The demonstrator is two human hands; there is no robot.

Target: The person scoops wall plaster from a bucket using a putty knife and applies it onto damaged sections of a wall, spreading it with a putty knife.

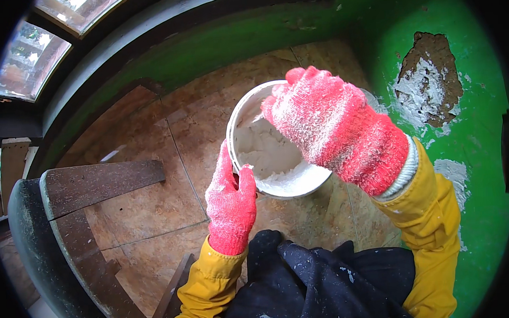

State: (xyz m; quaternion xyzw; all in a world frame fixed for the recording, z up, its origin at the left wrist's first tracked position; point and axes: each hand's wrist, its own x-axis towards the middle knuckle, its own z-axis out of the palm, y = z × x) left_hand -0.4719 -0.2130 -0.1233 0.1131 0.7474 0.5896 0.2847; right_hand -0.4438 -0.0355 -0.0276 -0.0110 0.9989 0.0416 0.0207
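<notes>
A round white bucket (244,165) holds pale, thick paste (265,150). My left hand (231,200), in a red knit glove dusted white, grips the bucket's left side, thumb outside at the rim. My right hand (327,122), in a matching glove, is closed over the bucket's upper right, its fingers curled. A small pale edge (258,117) shows below those fingers inside the bucket, perhaps part of a tool; what the hand holds is mostly hidden.
A green wall (479,234) at right has a brown patch (436,100) smeared with white. A curved wooden chair (105,180) stands at left on brown floor tiles (155,220), below a window (31,63). Paint-flecked dark cloth (328,281) lies across my lap.
</notes>
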